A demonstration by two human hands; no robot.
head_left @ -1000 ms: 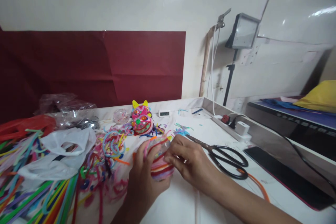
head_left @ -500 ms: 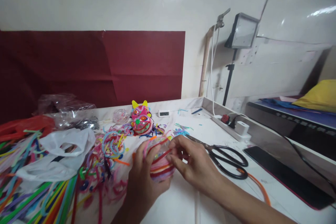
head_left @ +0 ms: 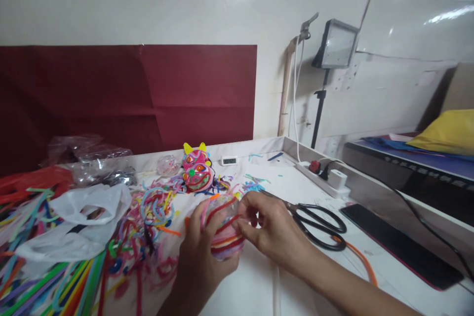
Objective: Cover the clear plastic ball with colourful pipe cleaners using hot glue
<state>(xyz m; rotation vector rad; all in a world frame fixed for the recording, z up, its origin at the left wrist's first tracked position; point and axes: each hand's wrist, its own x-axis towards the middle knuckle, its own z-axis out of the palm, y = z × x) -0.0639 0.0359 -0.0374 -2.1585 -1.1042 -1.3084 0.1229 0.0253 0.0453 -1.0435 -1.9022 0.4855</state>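
A clear ball wrapped with red, orange, pink and purple pipe cleaners (head_left: 226, 237) is held over the table, cupped from the left by my left hand (head_left: 203, 247). My right hand (head_left: 272, 229) pinches a red pipe cleaner (head_left: 237, 218) against the ball's right side, thumb and forefinger together. Beyond the ball stands a pink cat-like figure (head_left: 198, 175) with yellow ears and a green nose, covered in coiled pipe cleaners. Black-handled scissors (head_left: 318, 217) lie right of my right hand, an orange pipe cleaner (head_left: 363, 259) by their handles.
Left are a heap of pipe-cleaner pieces (head_left: 148, 227), a white plastic bag (head_left: 89, 212) and long coloured pipe cleaners (head_left: 70, 286). A small digital display (head_left: 229, 161), a power strip (head_left: 335, 187), a black phone-like slab (head_left: 400, 247) and a lamp (head_left: 338, 44) stand or lie beyond and right.
The whole view has shifted slightly, so things sit a little further left. Both hands keep their hold on the ball, with the right fingers barely moved along the red pipe cleaner.
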